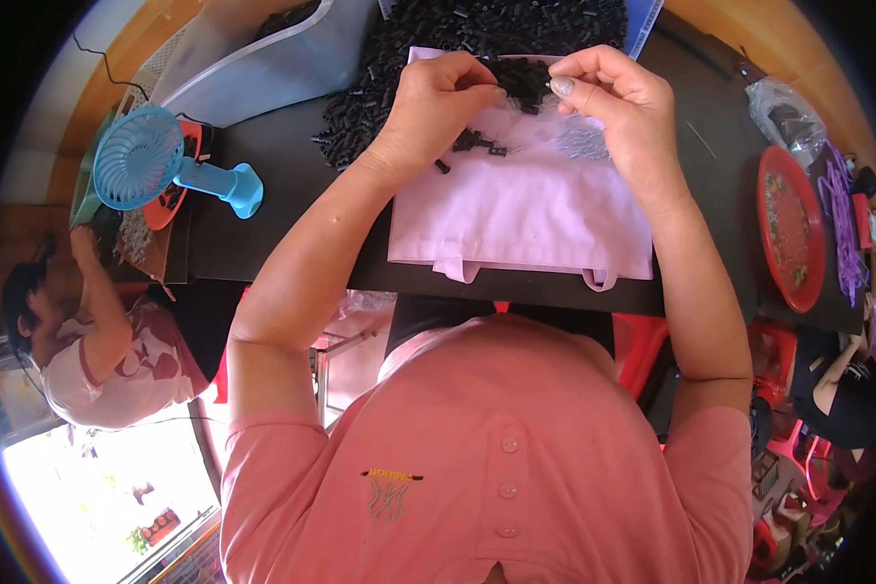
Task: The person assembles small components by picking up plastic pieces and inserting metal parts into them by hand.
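Both of my hands are raised over a pink cloth bag (526, 219) lying flat on the dark table. My left hand (438, 102) is pinched, thumb against fingers; what it holds, if anything, is too small to name. Thumb and forefinger of my right hand (618, 97) press together too, around something I cannot make out. Between the hands lies a small heap of black pieces (524, 83). Beside my right hand is a cluster of thin silvery metal bits (582, 141). A few loose black parts (477, 143) lie near my left wrist.
A large pile of short black tubes (496, 24) covers the far side, next to a grey plastic bin (273, 68). At left stands a blue fan (141, 161); at right, a red tray (790, 229) and purple strands (840, 219). Other people sit on both sides.
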Tool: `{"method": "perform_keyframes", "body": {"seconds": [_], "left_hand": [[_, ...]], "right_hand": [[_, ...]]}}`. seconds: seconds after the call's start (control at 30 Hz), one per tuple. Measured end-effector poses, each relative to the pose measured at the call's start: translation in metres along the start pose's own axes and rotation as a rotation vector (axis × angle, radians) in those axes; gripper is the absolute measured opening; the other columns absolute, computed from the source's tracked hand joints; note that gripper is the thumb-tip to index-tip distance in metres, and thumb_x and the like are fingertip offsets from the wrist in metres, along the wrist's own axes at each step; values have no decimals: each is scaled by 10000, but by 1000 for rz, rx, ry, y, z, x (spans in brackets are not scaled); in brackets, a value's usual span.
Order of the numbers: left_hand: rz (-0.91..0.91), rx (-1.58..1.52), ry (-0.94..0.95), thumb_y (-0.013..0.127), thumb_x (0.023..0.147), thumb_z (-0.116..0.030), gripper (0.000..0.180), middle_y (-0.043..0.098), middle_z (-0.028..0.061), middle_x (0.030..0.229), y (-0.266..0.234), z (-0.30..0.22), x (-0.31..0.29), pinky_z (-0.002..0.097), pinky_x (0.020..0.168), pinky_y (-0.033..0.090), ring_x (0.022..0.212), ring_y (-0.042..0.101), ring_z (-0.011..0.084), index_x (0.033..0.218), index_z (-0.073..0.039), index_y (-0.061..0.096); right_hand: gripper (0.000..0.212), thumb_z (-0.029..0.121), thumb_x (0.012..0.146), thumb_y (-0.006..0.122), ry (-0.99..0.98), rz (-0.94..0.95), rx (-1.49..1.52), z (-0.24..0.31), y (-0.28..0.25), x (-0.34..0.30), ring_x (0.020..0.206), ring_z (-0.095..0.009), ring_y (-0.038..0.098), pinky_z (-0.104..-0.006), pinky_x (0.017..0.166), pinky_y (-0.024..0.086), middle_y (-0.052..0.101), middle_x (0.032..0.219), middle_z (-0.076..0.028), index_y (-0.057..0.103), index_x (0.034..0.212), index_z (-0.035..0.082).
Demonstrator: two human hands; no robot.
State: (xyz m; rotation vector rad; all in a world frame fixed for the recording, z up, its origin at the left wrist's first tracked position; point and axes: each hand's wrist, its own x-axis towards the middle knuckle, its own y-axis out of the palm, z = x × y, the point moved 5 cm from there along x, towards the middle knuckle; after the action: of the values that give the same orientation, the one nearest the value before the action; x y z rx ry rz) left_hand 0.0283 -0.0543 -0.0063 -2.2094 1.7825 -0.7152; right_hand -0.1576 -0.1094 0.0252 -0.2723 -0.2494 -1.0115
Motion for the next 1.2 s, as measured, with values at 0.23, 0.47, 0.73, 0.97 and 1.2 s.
{"method": "perform_keyframes", "body": {"seconds": [0.23, 0.47, 0.73, 0.97, 1.2], "left_hand": [[143, -329, -159, 675, 894, -118, 133, 632, 19, 745, 10, -23, -11, 234, 533, 435, 630, 564, 79, 960, -3, 681], [254, -674, -257, 665, 899, -97, 156, 657, 72, 814, 19, -25, -16, 248, 559, 476, 670, 607, 124, 998, 23, 650], [253, -701, -253, 638, 919, -81, 165, 672, 106, 871, 19, -25, -16, 278, 609, 509, 717, 638, 163, 1029, 42, 638], [242, -703, -236, 649, 909, -77, 172, 675, 102, 868, 17, -26, -15, 280, 608, 519, 711, 635, 154, 1032, 42, 649], [230, -560, -195, 662, 891, -71, 158, 665, 75, 846, 15, -25, -15, 271, 613, 523, 701, 623, 133, 1009, 34, 664]], "right_hand": [[93, -19, 848, 658, -20, -7, 9, 0, 5, -1, 697, -70, 587, -213, 644, 479, 666, 792, -16, 686, 936, -9], [83, -26, 851, 643, -57, 23, -8, 0, 12, -4, 706, -77, 602, -213, 650, 490, 670, 786, -24, 679, 924, -12], [67, -28, 854, 644, -95, 24, -30, -1, 12, -4, 697, -70, 607, -219, 646, 506, 670, 773, -22, 666, 916, -19], [80, -50, 829, 644, -258, 34, -258, 9, 10, -4, 651, -67, 590, -232, 574, 467, 660, 743, -32, 649, 897, -7], [116, -66, 805, 625, -436, 76, -494, 22, 15, -8, 669, -194, 614, -288, 602, 471, 626, 763, -80, 617, 890, 13]]}}
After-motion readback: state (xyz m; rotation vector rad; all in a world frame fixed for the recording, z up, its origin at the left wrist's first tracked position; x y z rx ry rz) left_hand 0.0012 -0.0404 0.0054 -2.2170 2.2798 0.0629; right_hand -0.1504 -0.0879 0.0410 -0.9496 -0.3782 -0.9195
